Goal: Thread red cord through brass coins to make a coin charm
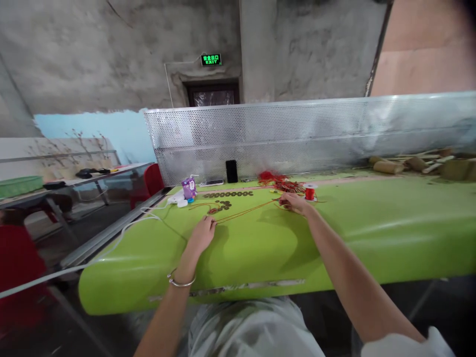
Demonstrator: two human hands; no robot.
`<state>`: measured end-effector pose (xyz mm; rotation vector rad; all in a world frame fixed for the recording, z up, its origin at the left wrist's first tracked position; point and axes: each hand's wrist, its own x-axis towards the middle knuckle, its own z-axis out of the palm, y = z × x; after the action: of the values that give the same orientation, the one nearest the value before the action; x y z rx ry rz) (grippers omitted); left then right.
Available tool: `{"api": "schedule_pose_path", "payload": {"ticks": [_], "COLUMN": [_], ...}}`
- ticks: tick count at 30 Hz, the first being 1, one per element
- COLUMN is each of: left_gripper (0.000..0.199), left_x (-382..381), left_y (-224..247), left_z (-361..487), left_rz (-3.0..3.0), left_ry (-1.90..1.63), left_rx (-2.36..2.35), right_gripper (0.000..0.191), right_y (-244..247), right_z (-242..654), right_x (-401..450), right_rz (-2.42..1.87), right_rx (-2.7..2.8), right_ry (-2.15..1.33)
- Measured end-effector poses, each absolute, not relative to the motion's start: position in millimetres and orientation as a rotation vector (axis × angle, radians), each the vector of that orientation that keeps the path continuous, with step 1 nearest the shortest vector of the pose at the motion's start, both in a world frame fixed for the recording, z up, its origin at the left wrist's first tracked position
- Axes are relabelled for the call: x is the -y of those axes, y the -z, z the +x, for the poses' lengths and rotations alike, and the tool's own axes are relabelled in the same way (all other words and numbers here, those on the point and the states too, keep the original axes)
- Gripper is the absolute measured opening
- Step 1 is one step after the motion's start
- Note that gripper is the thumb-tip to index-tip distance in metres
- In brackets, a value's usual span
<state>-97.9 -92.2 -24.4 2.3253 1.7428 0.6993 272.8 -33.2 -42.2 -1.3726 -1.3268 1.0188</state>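
Observation:
A thin red cord, doubled into two strands, stretches taut above the green table. My left hand pinches its near end, fingers closed. Farther right, my right hand is closed on the other end. Beyond the left hand lies a small cluster of dark round coin-like discs, with loose orange-red cord beside it. Behind that runs a row of similar discs. Just past my right hand stands a spool of red thread. A tangled heap of red cords lies at the back.
A purple drink carton with a straw and a white cable are at the left. A black phone leans on the perforated metal panel. Wooden pieces lie at the far right. Red chairs stand left.

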Motion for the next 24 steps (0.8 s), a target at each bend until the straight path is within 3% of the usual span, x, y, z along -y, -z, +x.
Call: {"api": "schedule_pose_path", "payload": {"ticks": [24], "left_gripper": [0.023], "left_x": [111], "left_y": [21], "left_z": [-90], "left_rz": [2.314], "left_ry": [-0.775], "left_rx": [-1.753], "right_gripper": [0.027], "right_y": [36], "right_z": [274], "right_x": [38], "right_rz": [-1.503], "right_rx": [1.211], "right_ry": [-1.024]}}
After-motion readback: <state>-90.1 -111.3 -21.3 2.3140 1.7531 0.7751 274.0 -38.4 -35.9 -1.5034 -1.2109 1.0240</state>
